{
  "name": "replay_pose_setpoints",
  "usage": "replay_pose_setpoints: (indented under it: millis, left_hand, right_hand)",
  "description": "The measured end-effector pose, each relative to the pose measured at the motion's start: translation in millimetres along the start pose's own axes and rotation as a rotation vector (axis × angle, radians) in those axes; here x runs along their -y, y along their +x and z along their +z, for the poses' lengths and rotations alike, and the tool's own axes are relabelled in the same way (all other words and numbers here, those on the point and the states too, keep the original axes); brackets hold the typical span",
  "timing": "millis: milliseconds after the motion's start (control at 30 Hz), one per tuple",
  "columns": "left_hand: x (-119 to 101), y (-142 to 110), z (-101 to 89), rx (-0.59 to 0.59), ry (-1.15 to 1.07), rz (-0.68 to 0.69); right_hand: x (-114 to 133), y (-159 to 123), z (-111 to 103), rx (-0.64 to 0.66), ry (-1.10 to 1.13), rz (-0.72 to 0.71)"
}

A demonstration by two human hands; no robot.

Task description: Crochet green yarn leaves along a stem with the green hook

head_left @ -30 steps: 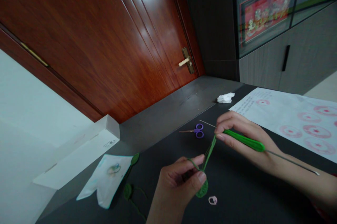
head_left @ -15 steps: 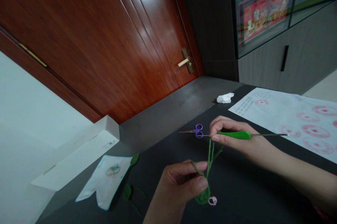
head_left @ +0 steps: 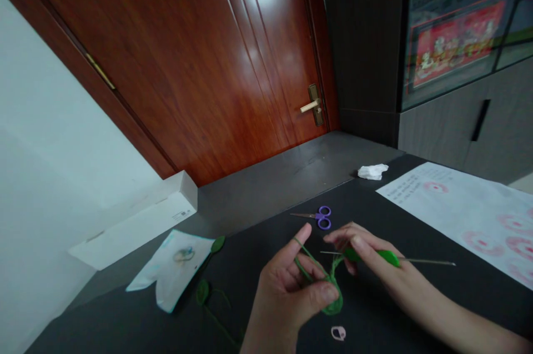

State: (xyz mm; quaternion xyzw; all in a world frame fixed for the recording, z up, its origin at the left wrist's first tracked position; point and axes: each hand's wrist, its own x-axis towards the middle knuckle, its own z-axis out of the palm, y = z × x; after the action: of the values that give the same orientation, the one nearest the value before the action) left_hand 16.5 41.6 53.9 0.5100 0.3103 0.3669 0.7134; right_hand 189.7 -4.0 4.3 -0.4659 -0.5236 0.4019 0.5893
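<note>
My left hand (head_left: pixel 291 282) pinches a small green crocheted piece (head_left: pixel 334 301) between thumb and fingers. Green yarn (head_left: pixel 303 248) loops over its raised index finger. Close beside it on the right, my right hand (head_left: pixel 370 251) holds a crochet hook (head_left: pixel 388 257) with a bright green handle and a metal shaft at both ends. A short length of yarn runs from the crocheted piece to the fingers on the hook. Below the piece lies a pale pink stitch marker (head_left: pixel 338 333).
Purple-handled scissors (head_left: pixel 323 217) lie beyond my hands. A crumpled white tissue (head_left: pixel 372 171) and a printed sheet (head_left: pixel 466 210) are at the right. Leftward are a white packet (head_left: pixel 177 268), green crocheted leaves (head_left: pixel 202 291) with strands, and a long white box (head_left: pixel 141 226).
My right hand has come down towards the left hand, and the long yarn strands between them have shortened. My left index finger is now raised. The whole view has shifted slightly.
</note>
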Motion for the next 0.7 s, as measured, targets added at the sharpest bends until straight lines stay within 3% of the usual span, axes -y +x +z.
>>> replay_pose_setpoints:
  millis: [233,333,500,600,700]
  left_hand:
    - [-2.5,-2.3,-1.1,-0.056,0.099,0.032]
    - [-1.6,-3.8,-1.5,-0.085,0.089,0.060]
    - [1.6,-6.9,-0.2,-0.145,0.035,0.115]
    - [1.1,-9.3,2.0,-0.178,-0.011,0.142]
    - [0.3,-12.0,5.2,-0.200,-0.042,0.169]
  right_hand:
    - [3.7,-7.1,-11.1,-0.138,0.029,0.093]
    - [6.3,-7.6,-10.8,-0.174,0.275,0.209]
    - [11.3,-4.2,-10.2,-0.076,0.661,0.373]
    - [10.3,-1.9,-12.7,-0.045,0.733,0.342]
    - [3.8,-3.4,-14.7,-0.079,0.620,0.211]
